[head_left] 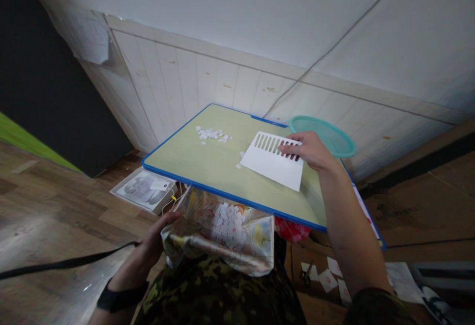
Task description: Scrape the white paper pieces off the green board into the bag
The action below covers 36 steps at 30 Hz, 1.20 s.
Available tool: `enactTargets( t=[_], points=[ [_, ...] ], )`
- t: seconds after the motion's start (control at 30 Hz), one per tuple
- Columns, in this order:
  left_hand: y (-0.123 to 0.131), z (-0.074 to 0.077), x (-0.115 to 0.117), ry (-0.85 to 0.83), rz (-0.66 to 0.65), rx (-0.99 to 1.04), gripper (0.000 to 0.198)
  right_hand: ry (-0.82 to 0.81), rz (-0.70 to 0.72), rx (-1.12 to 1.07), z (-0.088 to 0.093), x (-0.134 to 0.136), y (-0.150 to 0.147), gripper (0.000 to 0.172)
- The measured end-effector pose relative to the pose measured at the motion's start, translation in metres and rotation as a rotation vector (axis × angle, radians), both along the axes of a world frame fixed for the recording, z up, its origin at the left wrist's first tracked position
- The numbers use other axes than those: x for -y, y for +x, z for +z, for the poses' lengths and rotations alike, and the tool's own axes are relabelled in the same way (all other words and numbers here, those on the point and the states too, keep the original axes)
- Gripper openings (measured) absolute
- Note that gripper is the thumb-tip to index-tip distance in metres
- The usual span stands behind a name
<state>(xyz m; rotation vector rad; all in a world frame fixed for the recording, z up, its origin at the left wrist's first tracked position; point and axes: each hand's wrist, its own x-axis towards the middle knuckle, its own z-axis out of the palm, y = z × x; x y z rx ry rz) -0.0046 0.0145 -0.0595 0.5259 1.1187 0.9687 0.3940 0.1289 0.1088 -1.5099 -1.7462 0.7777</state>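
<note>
In my right hand [310, 150] is a flat white sheet with a row of slots [272, 164], gripped by its slotted edge. It is held low over the pale green table top [193, 164]; I cannot tell whether it touches. A few small paper scraps [238, 165] lie by its left edge, and a looser pile of white paper scraps [211, 134] sits farther left. Below the near edge, my left hand [161, 228] grips the rim of a patterned bag [260, 251]. The bag's mouth gapes, showing many paper scraps [224, 223] inside.
A turquoise lid-like disc [334, 139] rests at the table's back right corner, against the wall. On the floor at left stands a white box [143, 191] with cables beside it. Scissors [306, 275] and several paper pieces [327, 281] lie below right. A red item [293, 230] shows under the table edge.
</note>
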Motion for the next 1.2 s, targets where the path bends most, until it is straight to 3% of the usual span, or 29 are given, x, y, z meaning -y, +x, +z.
enactTargets(
  t=[0.23,0.47,0.67,0.8,0.93,1.2],
  points=[
    [-0.002,-0.004,0.001,-0.011,0.016,-0.010,0.034,0.050,-0.097,-0.011,-0.003,-0.004,0.003,0.025],
    [-0.001,-0.001,0.001,-0.016,0.003,-0.025,0.039,-0.016,-0.024,-0.068,0.002,0.001,0.002,0.026],
    [-0.004,-0.008,0.000,-0.030,0.023,-0.028,0.039,0.090,-0.131,-0.092,-0.012,-0.011,-0.003,0.028],
    [-0.005,-0.013,0.001,-0.031,0.049,-0.032,0.038,0.049,-0.105,-0.080,-0.018,-0.014,-0.006,0.031],
    [-0.004,-0.010,0.003,-0.015,0.037,-0.007,0.032,0.000,-0.042,-0.109,-0.013,-0.010,-0.005,0.030],
    [-0.001,-0.005,-0.002,-0.035,0.022,-0.008,0.031,0.075,-0.121,-0.114,-0.014,-0.015,0.004,0.029]
  ],
)
